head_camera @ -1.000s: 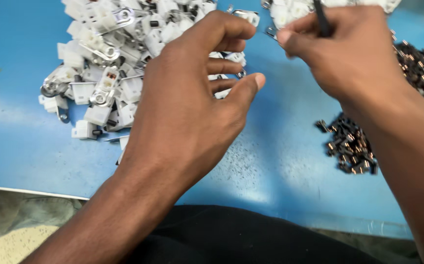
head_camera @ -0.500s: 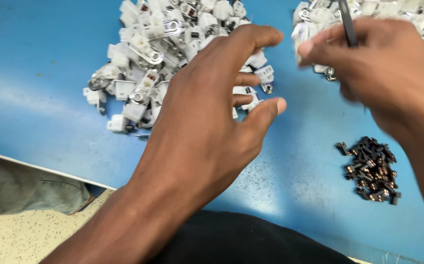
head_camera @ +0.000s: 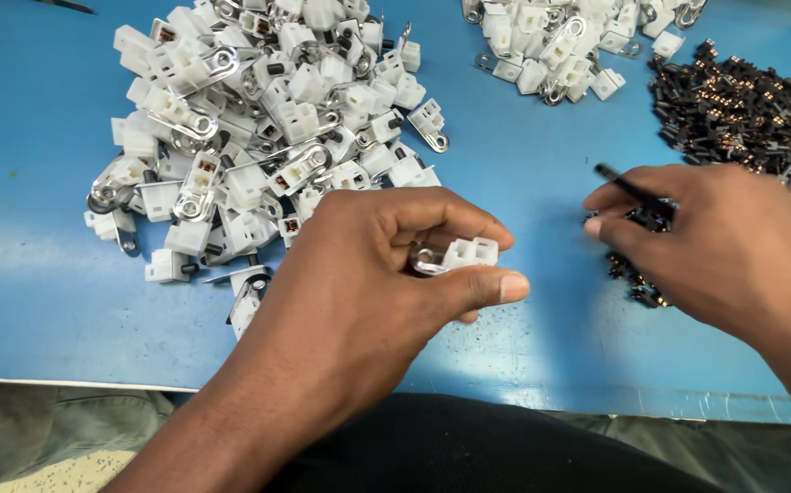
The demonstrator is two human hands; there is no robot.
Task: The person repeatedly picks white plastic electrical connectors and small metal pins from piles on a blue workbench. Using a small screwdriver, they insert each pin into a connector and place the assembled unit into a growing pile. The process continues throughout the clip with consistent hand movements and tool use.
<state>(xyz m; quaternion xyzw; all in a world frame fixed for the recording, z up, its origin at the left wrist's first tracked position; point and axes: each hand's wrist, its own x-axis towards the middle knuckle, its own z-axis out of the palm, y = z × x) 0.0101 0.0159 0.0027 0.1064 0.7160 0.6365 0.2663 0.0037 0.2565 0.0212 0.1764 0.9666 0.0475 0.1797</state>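
A blue desk [head_camera: 39,274] fills the view under even light. Below its near edge shows speckled beige floor [head_camera: 57,475].

A single head-worn camera looks steeply down and forward at close range onto a blue table [head_camera: 39,301]. The table's near edge runs along the bottom of the view; the far edge is outside it. No second view is provided.
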